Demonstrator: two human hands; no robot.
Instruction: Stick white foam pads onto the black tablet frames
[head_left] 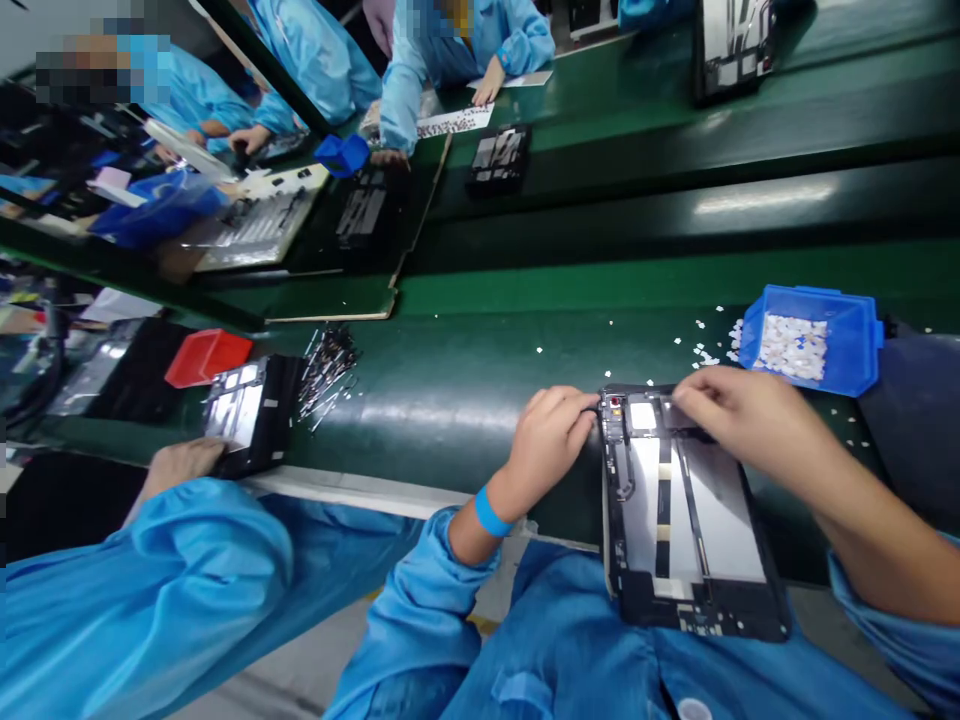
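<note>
An opened tablet [720, 510] without its back cover lies in front of me, overhanging the bench's near edge. White battery panels, dark flex cables and a black frame show inside it. My left hand [544, 445], with a blue band at the wrist, is closed on the tablet's upper left corner. Over the upper right part, my right hand [742, 415] has its thumb and fingers pinched together at the tablet's surface; whatever is between them is hidden. A small white square [642, 416] sits near the top of the tablet, between my hands.
A blue bin [851, 350] of small white pieces stands beyond my right hand, with loose pieces scattered around it. Dark thin strips [327, 370] lie piled left, near a red bin [208, 357]. A co-worker's hand [184, 462] touches stacked tablets [247, 415]. Other people work across the bench.
</note>
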